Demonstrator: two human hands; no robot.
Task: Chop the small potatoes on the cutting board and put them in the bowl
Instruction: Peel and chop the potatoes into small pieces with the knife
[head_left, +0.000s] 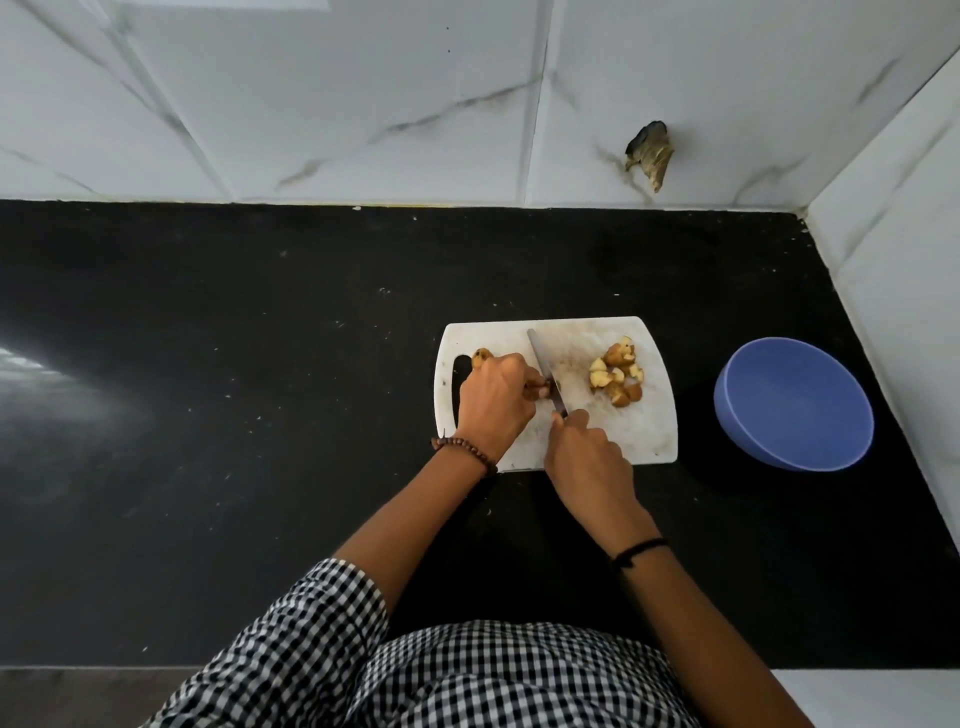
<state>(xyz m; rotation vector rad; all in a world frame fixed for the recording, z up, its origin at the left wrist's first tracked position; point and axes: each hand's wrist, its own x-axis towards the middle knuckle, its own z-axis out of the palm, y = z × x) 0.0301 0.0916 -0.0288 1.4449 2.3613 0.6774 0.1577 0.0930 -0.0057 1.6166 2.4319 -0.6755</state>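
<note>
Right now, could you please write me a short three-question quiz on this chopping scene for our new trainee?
1. Fill in: the pile of chopped pieces lies on the cutting board's ___ side, the side nearer the bowl.
2. While the right hand grips the knife, what does the left hand hold down? A. a potato; B. the bowl's rim; C. the knife's blade.
3. True or false: the bowl already holds potato.

Key: 1. right. 2. A. 3. false, the bowl looks empty.
</note>
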